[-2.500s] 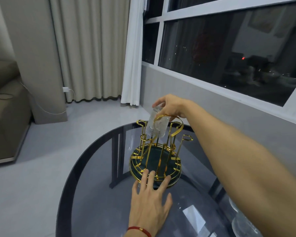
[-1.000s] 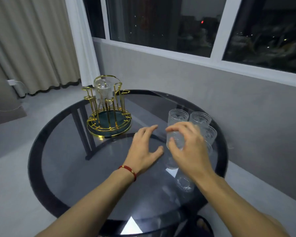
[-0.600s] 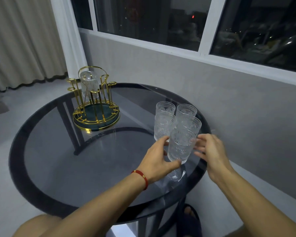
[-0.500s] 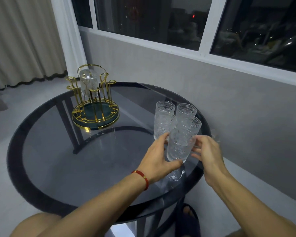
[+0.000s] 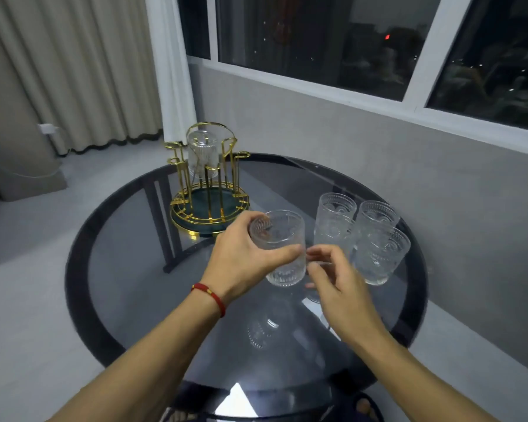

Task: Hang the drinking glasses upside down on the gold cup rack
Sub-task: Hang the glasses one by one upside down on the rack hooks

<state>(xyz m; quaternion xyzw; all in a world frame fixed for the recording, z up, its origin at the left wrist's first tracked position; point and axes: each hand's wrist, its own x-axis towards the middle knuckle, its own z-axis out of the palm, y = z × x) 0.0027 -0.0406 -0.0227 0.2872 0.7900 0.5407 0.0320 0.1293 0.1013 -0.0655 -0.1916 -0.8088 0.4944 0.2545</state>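
My left hand (image 5: 244, 257), with a red cord on the wrist, grips a clear embossed drinking glass (image 5: 282, 239) lifted above the table, mouth tilted toward the rack. My right hand (image 5: 339, 287) hovers beside it, fingertips near the glass's lower side, fingers apart and holding nothing. The gold cup rack (image 5: 209, 190) with a green base stands at the table's far left, one glass (image 5: 202, 152) hanging upside down on it. Several more upright glasses (image 5: 378, 251) cluster on the right of the table.
The round dark glass table (image 5: 128, 287) has a black rim and dark legs showing through. A grey wall and window sill run close along the right. Curtains hang at the back left, above the grey floor.
My left hand has lifted one glass out of the cluster and carried it left toward the rack. My right hand has let go and trails beside it.
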